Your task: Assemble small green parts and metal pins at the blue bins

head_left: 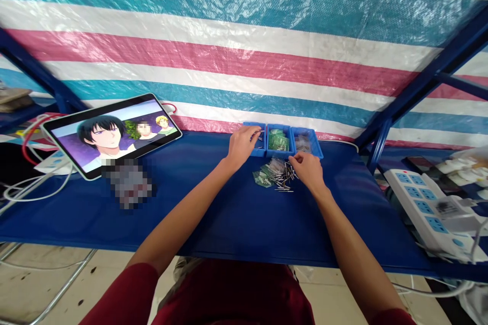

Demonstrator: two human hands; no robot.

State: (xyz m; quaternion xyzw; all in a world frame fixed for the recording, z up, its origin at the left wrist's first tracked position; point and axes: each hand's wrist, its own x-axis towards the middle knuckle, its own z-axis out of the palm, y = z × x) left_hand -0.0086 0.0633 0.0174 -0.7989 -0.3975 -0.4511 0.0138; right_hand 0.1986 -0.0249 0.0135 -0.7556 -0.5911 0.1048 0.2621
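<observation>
My left hand [243,143] is over the left blue bin [252,125], its fingers pinched around what looks like a thin metal pin [261,131]. More thin metal pieces lie in that bin, partly hidden by the hand. On the right, my right hand [308,166] has its fingertips pressed together at the edge of a loose pile of thin metal pins [282,176]; whatever it holds is hidden. Small green-printed clear bags [263,176] lie beside the pile. The middle blue bin [280,127] contains green-printed packets, and the right blue bin [314,142] contains clear ones.
A tablet [114,134] playing a cartoon leans at the left of the blue table [236,223], with cables around it. A blurred-out item [131,183] lies before it. A white power strip [427,208] is at the right, beside a blue metal frame [415,81]. Striped sheeting [244,61] hangs behind.
</observation>
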